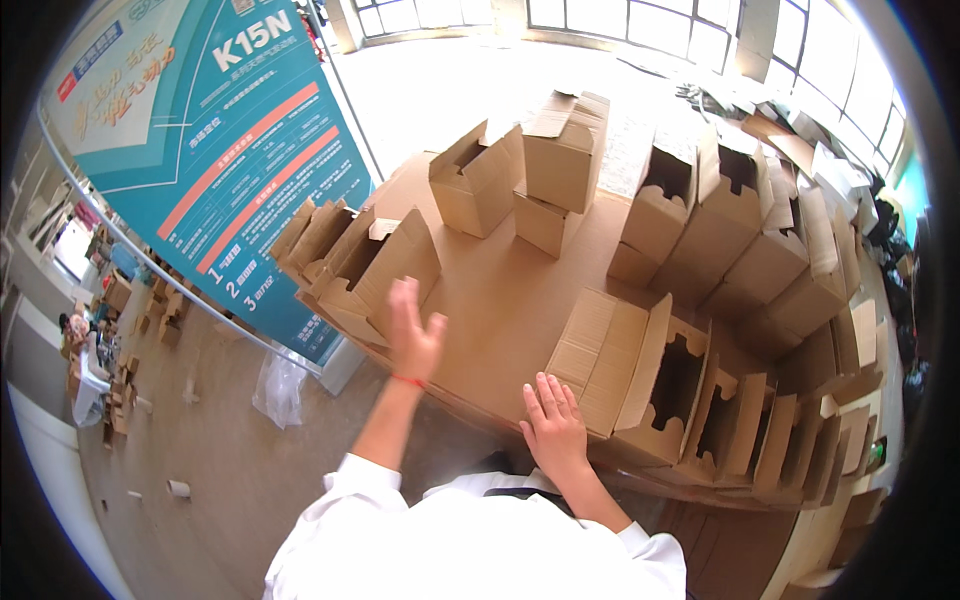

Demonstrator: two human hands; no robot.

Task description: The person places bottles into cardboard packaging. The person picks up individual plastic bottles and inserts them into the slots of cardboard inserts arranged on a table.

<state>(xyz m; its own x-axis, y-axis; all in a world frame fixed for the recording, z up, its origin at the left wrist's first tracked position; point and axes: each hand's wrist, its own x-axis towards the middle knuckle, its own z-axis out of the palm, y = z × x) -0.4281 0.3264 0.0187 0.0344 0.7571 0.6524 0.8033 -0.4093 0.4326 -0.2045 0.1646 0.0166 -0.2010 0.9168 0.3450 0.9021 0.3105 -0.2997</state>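
The person's hands are both open. The left hand (412,335), slightly blurred, is raised with its thumb apart from the fingers, just beside an open cardboard box (405,262) at the tabletop's left edge. The right hand (553,425) is palm down, fingers extended, at the near left corner of a flap (590,345) on another open box (668,385); whether it presses there cannot be told. Bare tabletop (480,325) lies between these boxes. Beyond it, an open carton (473,190) stands beside two stacked cartons (560,170). A blue banner (225,150) stands to the left.
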